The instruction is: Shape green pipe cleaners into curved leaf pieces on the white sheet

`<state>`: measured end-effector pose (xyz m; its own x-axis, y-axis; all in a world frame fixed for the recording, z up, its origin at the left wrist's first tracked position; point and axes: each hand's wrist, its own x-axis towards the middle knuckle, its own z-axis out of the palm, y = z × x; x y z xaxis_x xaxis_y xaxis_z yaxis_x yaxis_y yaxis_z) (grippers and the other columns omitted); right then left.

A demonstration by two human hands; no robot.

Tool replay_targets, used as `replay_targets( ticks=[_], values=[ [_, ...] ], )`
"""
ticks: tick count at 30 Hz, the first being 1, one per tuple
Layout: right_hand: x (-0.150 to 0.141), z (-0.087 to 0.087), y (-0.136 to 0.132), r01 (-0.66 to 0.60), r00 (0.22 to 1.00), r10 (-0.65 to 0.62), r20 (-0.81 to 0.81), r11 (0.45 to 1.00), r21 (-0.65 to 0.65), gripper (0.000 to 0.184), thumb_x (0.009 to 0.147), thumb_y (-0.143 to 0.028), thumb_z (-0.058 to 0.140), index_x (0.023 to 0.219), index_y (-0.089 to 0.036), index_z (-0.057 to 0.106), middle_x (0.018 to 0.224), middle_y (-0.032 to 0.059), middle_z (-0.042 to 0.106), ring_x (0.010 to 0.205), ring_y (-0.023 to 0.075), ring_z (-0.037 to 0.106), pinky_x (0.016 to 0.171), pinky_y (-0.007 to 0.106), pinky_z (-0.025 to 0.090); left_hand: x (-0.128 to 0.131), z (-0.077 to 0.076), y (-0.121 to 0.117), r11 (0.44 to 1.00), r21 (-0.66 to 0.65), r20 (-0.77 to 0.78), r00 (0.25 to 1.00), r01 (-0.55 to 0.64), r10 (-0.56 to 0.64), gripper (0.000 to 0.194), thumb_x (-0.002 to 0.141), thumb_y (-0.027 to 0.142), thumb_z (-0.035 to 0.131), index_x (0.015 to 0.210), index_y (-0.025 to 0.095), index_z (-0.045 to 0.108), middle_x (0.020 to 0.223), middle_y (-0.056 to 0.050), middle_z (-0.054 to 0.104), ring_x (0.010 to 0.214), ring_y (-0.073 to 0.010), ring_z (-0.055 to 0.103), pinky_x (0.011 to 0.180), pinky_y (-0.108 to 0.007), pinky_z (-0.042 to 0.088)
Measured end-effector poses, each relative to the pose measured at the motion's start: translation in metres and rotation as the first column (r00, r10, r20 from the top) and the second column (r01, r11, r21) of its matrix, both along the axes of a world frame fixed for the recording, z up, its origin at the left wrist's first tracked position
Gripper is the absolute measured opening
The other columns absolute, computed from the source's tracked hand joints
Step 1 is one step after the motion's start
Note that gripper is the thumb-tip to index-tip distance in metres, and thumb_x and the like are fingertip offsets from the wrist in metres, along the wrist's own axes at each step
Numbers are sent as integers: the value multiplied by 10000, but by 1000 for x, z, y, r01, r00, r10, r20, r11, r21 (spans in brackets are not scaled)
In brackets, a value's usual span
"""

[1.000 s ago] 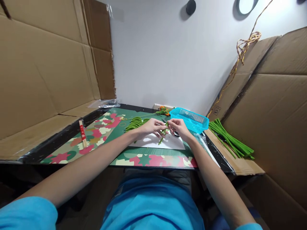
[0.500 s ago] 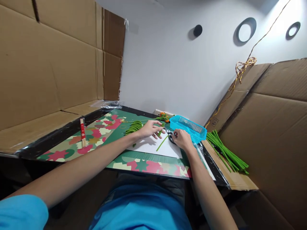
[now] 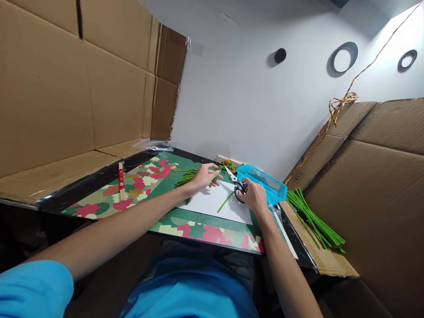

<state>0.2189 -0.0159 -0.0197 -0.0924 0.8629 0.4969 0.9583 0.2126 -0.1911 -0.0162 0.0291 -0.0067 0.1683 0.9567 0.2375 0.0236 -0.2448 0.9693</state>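
Observation:
My left hand (image 3: pixel 206 176) is over the white sheet (image 3: pixel 212 199), with its fingers closed on a bent piece of green chenille stem (image 3: pixel 216 178). Scissors (image 3: pixel 233 177) with black handles are gripped in my right hand (image 3: pixel 254 194). Their blades point up and left, close to the fingertips of my left hand. A short green stem piece (image 3: pixel 225 202) lies loose on the sheet between the hands. Beside my left hand rests a row of curved green loops (image 3: pixel 186 176), partly covered by that hand and wrist.
Behind my right hand stands a blue plastic basket (image 3: pixel 265 182). A bundle of long green stems (image 3: pixel 316 221) lies on cardboard at the right. Orange and green pieces (image 3: pixel 229 164) are at the back. Red-wrapped chopsticks (image 3: pixel 121 181) lie left, and tall cardboard panels (image 3: pixel 109 79) flank the table.
My right hand has raised the scissors, and their blades now show near my left fingertips. My left hand has turned slightly, still with the green piece. The whole view has shifted a little.

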Motion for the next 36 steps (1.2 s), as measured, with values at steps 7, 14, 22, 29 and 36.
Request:
replay_targets(
  ticks=[7,14,22,29,36],
  values=[
    [1,-8,9,-252,888,349,-301,914,318,469,787,-220,641,1255,-222,674,1149,91,749,1043,261,716,894,355,532,-3,-2,10,997,40,13,997,-71,71,156,922,250,681,1004,180,568,828,-65,801,498,-162,713,452,-219,497],
    [-5,-2,2,-362,708,455,-541,890,275,475,814,-478,768,1196,-206,685,791,6,658,692,183,551,681,307,454,-4,-1,11,978,157,45,990,-141,136,228,884,345,738,908,160,608,833,-80,784,521,-165,718,453,-229,516],
    [-15,-1,-8,-922,133,465,-875,382,63,742,921,-857,427,1153,-176,610,715,41,612,647,216,583,649,353,502,0,12,-11,883,436,72,985,-175,159,283,885,431,727,903,161,644,823,-77,763,494,-149,678,408,-232,519],
    [-18,-10,-5,-982,-12,279,-960,175,64,698,932,-854,417,1110,-201,586,769,51,642,681,227,633,683,379,560,-1,10,-11,863,464,59,979,-199,194,202,906,358,688,943,163,655,820,-59,749,481,-136,668,403,-220,524],
    [-20,-8,-8,-983,-24,277,-961,166,73,700,923,-870,407,1075,-208,575,787,49,644,695,226,643,701,385,573,0,8,-8,886,431,16,983,-170,180,223,902,375,699,960,165,653,867,-82,769,492,-148,684,400,-226,524]
  ],
)
